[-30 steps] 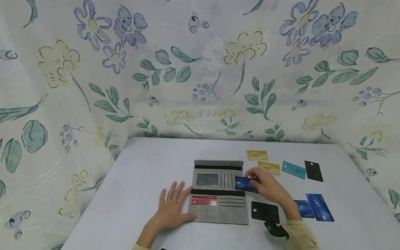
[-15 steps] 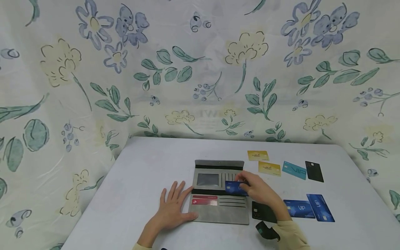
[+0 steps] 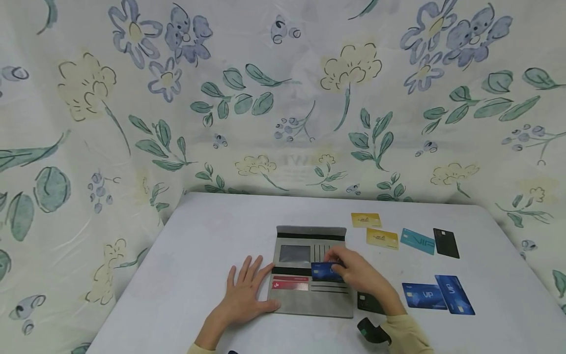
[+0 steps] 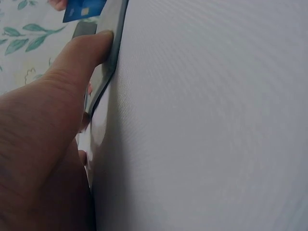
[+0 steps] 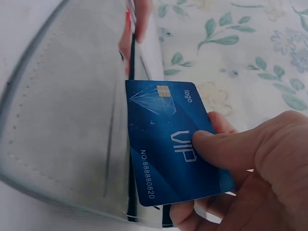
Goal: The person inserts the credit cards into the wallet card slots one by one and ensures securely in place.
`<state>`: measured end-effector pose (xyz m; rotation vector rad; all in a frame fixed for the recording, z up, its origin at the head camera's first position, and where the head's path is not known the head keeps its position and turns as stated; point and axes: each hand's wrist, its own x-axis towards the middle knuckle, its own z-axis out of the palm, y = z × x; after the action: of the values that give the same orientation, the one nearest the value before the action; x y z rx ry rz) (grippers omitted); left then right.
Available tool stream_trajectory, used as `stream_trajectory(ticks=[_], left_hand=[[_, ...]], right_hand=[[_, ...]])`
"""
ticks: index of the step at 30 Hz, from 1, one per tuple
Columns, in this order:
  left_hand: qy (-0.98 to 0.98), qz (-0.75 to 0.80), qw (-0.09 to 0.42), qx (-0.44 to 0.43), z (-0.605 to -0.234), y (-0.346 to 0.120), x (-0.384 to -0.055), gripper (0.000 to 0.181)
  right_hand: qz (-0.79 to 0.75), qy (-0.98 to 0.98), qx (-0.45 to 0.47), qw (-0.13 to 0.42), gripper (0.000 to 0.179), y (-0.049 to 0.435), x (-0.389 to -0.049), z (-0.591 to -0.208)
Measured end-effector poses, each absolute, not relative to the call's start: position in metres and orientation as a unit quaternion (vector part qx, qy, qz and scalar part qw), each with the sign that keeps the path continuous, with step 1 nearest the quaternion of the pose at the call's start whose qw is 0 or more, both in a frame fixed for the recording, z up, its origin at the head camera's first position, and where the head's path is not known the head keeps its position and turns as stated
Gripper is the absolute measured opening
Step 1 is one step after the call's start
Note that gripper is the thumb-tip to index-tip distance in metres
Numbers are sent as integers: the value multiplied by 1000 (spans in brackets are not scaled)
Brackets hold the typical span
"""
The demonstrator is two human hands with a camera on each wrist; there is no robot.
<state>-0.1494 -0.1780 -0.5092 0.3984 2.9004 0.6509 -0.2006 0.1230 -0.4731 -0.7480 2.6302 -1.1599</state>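
A grey wallet lies unfolded on the white table, with card slots and a see-through window. Red cards show in its lower left slot. My left hand rests spread at the wallet's left edge, thumb on its lower left corner. In the right wrist view, a blue VIP card is pinched between the thumb and fingers of my right hand. The card's long edge is at the lower right slots; whether it has entered one I cannot tell.
Right of the wallet lie two yellow cards, a teal card, a black card and two blue cards. Another black card is partly under my right forearm. A dark curved object sits by the right sleeve.
My right hand has carried the blue card leftward and slightly down, from the wallet's right edge to over the lower slots. The left hand has stayed in place.
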Motion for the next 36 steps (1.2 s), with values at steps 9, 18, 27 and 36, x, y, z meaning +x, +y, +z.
stream_trajectory(ticks=[9, 18, 27, 36], left_hand=[[965, 215, 71, 133, -508, -178, -150, 90], [965, 213, 72, 134, -506, -178, -150, 90], [965, 217, 71, 132, -505, -177, -150, 90], [965, 215, 68, 136, -505, -178, -150, 90]], right_hand=[[-360, 902, -227, 72, 25, 116, -199, -475], [-350, 911, -206, 67, 27, 112, -198, -475], [-308, 932, -185, 35, 28, 112, -200, -479], [-294, 937, -183, 33, 26, 108, -199, -478]])
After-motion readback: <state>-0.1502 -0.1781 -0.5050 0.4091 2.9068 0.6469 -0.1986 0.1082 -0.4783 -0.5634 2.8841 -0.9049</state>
